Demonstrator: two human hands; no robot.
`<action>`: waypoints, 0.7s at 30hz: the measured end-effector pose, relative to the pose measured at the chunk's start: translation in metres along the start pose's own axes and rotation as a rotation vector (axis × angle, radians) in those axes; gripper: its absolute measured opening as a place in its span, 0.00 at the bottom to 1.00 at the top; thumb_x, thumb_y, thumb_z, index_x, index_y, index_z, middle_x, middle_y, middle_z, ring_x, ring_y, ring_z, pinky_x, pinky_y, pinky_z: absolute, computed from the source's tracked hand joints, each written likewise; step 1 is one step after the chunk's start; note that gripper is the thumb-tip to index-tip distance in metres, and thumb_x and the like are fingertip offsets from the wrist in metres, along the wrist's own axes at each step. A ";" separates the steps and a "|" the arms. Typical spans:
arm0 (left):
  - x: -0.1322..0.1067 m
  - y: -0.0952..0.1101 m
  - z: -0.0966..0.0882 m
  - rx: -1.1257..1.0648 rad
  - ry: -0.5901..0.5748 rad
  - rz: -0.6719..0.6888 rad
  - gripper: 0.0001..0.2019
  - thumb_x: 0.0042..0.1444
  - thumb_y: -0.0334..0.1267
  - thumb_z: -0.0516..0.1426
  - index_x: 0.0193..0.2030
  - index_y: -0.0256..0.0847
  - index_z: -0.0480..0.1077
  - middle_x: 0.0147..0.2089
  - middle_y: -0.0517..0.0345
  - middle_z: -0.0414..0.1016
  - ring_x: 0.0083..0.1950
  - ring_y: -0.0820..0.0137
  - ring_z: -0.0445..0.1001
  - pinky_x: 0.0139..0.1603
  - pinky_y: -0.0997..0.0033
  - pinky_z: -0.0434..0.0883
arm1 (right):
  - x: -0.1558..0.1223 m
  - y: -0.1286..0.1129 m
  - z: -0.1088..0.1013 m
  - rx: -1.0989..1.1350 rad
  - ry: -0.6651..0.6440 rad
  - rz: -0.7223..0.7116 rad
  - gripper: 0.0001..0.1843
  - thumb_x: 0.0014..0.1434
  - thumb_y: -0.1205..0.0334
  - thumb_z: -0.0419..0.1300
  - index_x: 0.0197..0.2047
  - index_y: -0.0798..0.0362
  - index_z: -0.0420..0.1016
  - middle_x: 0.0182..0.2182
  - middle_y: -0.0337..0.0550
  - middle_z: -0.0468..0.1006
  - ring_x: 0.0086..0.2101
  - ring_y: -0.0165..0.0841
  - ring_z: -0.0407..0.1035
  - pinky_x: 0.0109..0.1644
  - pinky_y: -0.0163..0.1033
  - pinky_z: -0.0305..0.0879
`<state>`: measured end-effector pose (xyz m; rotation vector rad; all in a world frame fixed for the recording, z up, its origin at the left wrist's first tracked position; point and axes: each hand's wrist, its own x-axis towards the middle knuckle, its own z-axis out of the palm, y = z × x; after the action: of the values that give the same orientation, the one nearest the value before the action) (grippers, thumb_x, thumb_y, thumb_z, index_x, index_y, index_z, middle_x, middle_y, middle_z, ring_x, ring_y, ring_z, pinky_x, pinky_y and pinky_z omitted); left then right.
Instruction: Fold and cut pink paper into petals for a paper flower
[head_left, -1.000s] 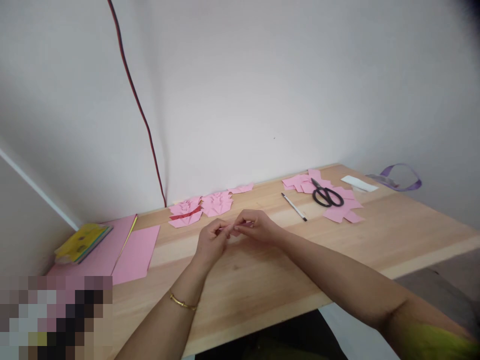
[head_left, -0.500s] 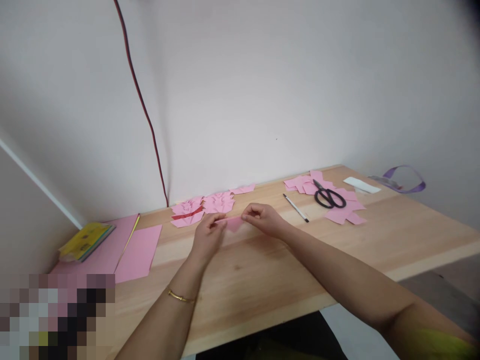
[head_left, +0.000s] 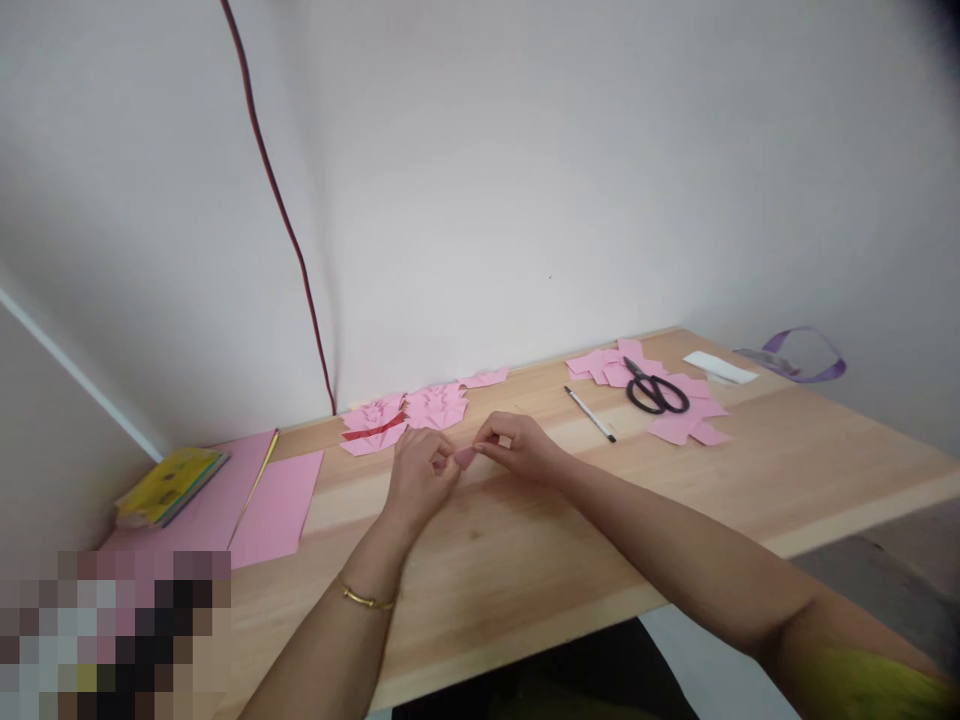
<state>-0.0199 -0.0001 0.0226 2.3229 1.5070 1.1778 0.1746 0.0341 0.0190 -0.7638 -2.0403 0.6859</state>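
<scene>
1. The small folded pink paper piece (head_left: pixel 465 457) is held over the light wooden table (head_left: pixel 675 520), between both hands
2. The left hand (head_left: pixel 418 480) pinches its left edge with curled fingertips, and the right hand (head_left: pixel 519 447) pinches its right edge
3. The pile of folded pink paper shapes (head_left: pixel 420 410) lies just behind the piece, and the black scissors (head_left: pixel 654 392) lie well to its right

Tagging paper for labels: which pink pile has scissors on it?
The scattered pink pieces at far right, beyond the pen; black scissors lie on them. The folded pile further left carries none.
</scene>
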 end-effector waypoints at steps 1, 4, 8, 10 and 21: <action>0.001 -0.002 -0.001 -0.002 -0.010 -0.010 0.04 0.46 0.29 0.56 0.24 0.41 0.66 0.30 0.57 0.71 0.36 0.67 0.68 0.43 0.64 0.62 | 0.000 0.002 -0.002 -0.005 0.008 0.003 0.08 0.57 0.59 0.58 0.30 0.55 0.74 0.28 0.42 0.74 0.30 0.29 0.67 0.35 0.34 0.61; 0.004 -0.010 -0.005 -0.029 -0.025 -0.031 0.05 0.43 0.26 0.54 0.24 0.41 0.65 0.31 0.57 0.72 0.37 0.68 0.68 0.43 0.66 0.63 | 0.002 0.007 -0.008 -0.003 0.025 0.048 0.08 0.56 0.59 0.59 0.30 0.55 0.73 0.28 0.42 0.74 0.29 0.29 0.67 0.34 0.34 0.61; 0.006 -0.019 -0.007 -0.060 -0.029 -0.065 0.05 0.44 0.26 0.53 0.24 0.40 0.66 0.32 0.58 0.71 0.37 0.68 0.68 0.41 0.67 0.64 | 0.003 0.011 -0.010 0.029 0.022 0.132 0.09 0.55 0.58 0.59 0.29 0.55 0.74 0.28 0.42 0.74 0.29 0.29 0.67 0.34 0.33 0.61; 0.006 -0.021 -0.008 -0.061 -0.023 -0.084 0.05 0.44 0.27 0.53 0.25 0.40 0.66 0.31 0.58 0.71 0.36 0.69 0.68 0.41 0.68 0.64 | 0.004 0.012 -0.009 0.047 0.012 0.159 0.09 0.54 0.58 0.59 0.29 0.55 0.74 0.28 0.42 0.74 0.29 0.29 0.67 0.33 0.33 0.60; 0.006 -0.022 -0.016 -0.271 0.033 -0.296 0.03 0.45 0.31 0.56 0.26 0.39 0.71 0.32 0.57 0.73 0.37 0.68 0.70 0.43 0.68 0.65 | 0.005 0.009 -0.013 0.168 0.048 0.328 0.11 0.52 0.55 0.60 0.28 0.56 0.73 0.26 0.40 0.73 0.29 0.29 0.64 0.32 0.33 0.58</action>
<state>-0.0447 0.0113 0.0262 1.8439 1.5263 1.2541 0.1856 0.0463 0.0219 -1.0160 -1.8038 0.9993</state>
